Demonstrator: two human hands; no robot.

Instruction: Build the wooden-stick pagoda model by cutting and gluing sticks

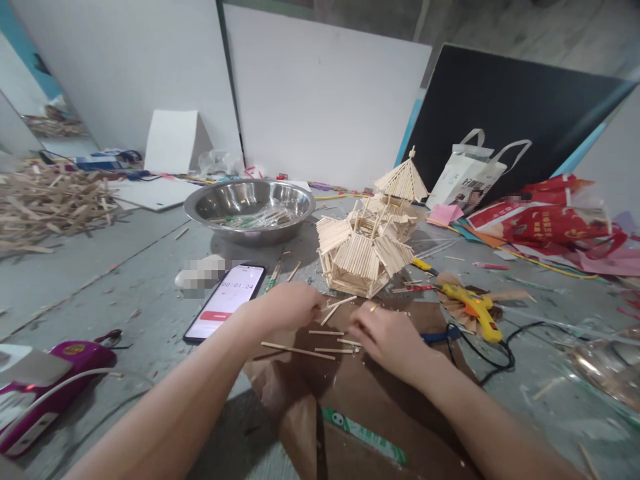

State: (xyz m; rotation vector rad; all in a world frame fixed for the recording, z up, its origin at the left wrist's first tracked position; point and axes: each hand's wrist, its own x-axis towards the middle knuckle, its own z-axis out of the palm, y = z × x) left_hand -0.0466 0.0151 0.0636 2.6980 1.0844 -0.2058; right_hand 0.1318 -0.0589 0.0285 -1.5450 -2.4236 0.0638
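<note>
My left hand [295, 308] reaches in over a brown paper sheet [385, 393], fingers bent and pressed together. A thin wooden stick [343, 302] runs out from its fingertips; a second stick lies close below. Across from it, my right hand [387, 337], with a ring on one finger, has its fingers curled down at the ends of short sticks [334, 351]; what lies under the fingertips is hidden. A longer stick [299, 351] rests on the paper. Just beyond both hands stands a pavilion model [367, 257] made of sticks, with a pointed roof behind.
A phone [225, 303] showing a timer lies left, behind it a steel basin [250, 233] with wrapped sticks. A yellow glue gun [473, 310] with black cable lies right. A purple power strip [65, 380], a stick pile [50, 203] and red bags [545, 213] are farther out.
</note>
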